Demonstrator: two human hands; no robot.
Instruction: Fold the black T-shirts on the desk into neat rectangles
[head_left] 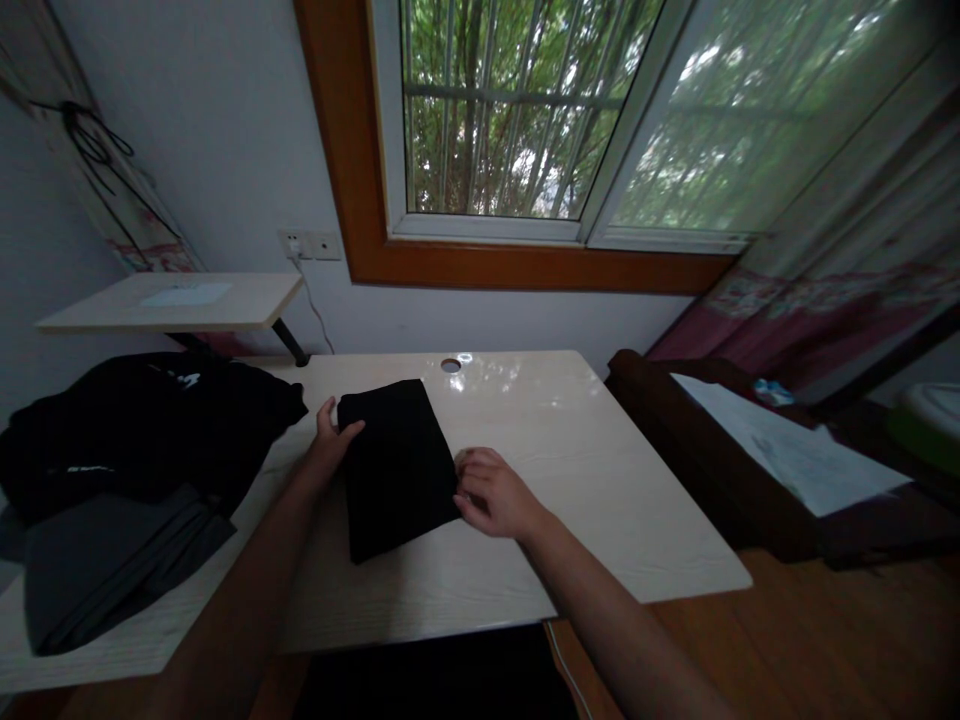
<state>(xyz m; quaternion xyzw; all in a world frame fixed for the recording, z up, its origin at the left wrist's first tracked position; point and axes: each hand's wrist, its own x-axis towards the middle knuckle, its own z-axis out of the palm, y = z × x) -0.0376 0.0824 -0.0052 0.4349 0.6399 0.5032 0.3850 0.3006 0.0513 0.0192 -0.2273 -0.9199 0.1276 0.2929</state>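
Observation:
A folded black garment [397,470] lies flat on the pale table, a neat, roughly rectangular bundle. At its left edge is my left hand [330,445], thumb resting on the cloth and fingers spread along the side. My right hand [495,490] has its fingers curled and closed at the right edge of the garment; the fingertips are partly hidden. Left of my left forearm, a heap of black clothing [150,410] with small white marks sits on the table. In front of it lies a folded dark grey garment [120,560].
The table [600,530] has a round cable hole [451,366] near the back. A small raised shelf [172,300] stands at the back left. To the right is a dark brown piece of furniture [720,470] with a white sheet [795,450] on it. A window [525,120] is behind.

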